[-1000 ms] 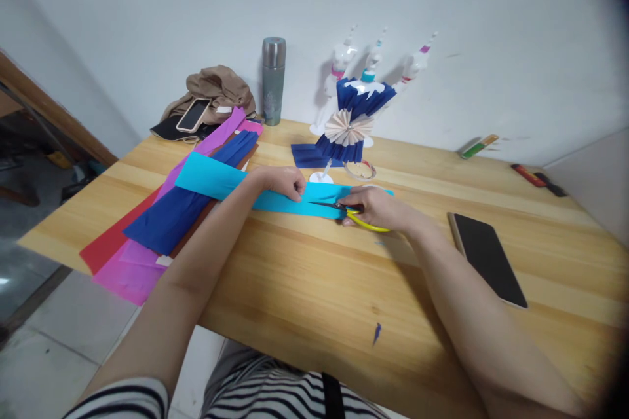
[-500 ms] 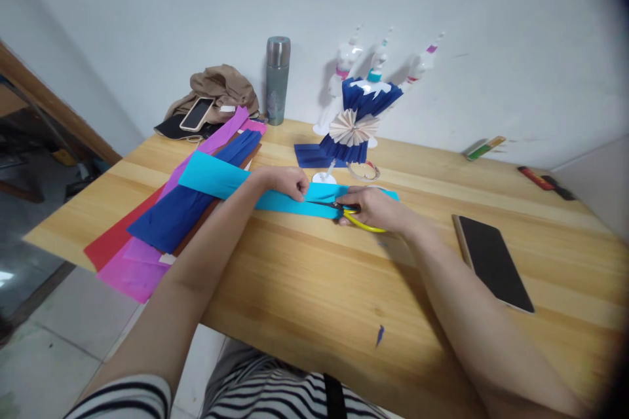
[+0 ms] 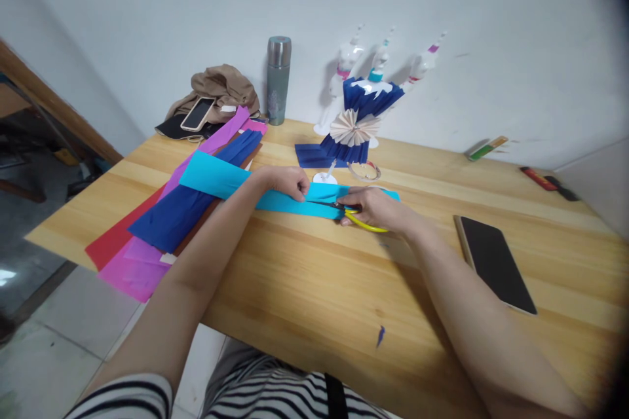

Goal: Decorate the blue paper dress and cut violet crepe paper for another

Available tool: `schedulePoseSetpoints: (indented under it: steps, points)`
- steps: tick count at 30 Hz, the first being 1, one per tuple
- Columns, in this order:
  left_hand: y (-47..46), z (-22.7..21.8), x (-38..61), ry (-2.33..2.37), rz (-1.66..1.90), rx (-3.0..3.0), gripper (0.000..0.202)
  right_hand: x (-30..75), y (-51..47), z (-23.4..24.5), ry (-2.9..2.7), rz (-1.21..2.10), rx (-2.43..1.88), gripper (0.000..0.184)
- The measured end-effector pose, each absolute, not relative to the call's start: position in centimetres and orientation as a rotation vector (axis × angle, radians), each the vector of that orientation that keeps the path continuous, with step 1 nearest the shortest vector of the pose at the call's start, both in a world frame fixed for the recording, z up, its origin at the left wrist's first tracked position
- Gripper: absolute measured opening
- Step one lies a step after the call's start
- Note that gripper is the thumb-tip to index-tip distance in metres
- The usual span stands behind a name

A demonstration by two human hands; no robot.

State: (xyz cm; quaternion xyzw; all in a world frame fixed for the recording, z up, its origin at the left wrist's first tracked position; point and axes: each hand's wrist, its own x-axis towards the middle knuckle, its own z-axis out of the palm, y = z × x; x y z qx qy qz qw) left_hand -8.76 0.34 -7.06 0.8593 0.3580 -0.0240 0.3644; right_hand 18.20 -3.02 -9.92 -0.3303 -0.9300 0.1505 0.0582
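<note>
Head view | left hand (image 3: 289, 182): grip curled, pinching turquoise strip (image 3: 287, 205) | right hand (image 3: 372, 204): grip wrapped round scissors (image 3: 362, 224)

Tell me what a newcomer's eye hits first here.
Probably the bright turquoise strip on the wooden table, with the left hand curled on it and the right hand holding yellow-handled scissors to it. Then the dark blue pleated piece with its pale rosette, beyond, toward the wall.

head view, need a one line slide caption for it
Left hand on a turquoise strip, right hand holding yellow-handled scissors with blades along it.
</note>
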Motion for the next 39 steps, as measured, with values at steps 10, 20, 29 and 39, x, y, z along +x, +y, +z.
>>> schedulePoseSetpoints:
  steps: [10,20,29,39]
  points:
    - [1.0,-7.7,-9.0,0.900,-0.058,2.224,0.002,18.3,-2.9,-10.0,-2.843,0.442,-0.983,0.017]
    - [0.9,-7.2,-9.5,0.932,-0.070,2.238,0.005,18.5,-2.8,-10.1,-2.844,0.443,-0.983,0.017]
    - [0.3,-6.0,-9.8,1.005,-0.158,2.228,0.004,18.4,-2.9,-9.9,-2.832,0.446,-1.012,0.025]
    - [0.8,-6.4,-10.2,0.955,-0.186,2.223,0.006,17.4,-3.5,-9.4,-2.827,0.437,-1.023,0.021]
